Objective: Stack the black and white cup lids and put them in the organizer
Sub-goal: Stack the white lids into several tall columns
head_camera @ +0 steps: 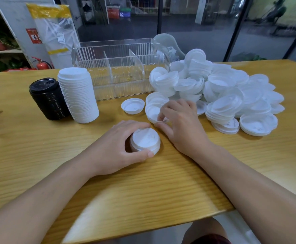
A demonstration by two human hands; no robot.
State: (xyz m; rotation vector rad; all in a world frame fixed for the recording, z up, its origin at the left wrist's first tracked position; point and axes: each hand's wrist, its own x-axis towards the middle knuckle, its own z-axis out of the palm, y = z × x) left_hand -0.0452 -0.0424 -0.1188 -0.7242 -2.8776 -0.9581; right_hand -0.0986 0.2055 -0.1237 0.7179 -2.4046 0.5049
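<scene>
Left grip (126,143) round lid stack (145,140)

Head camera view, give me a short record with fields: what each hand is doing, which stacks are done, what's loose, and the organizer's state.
left hand: grips a short stack of white lids on the table
right hand: pinches a loose white lid
finished stacks: black stack beside tall white stack
loose: white lid pile; single upturned lid
organizer: clear, compartments hold no lids
</scene>
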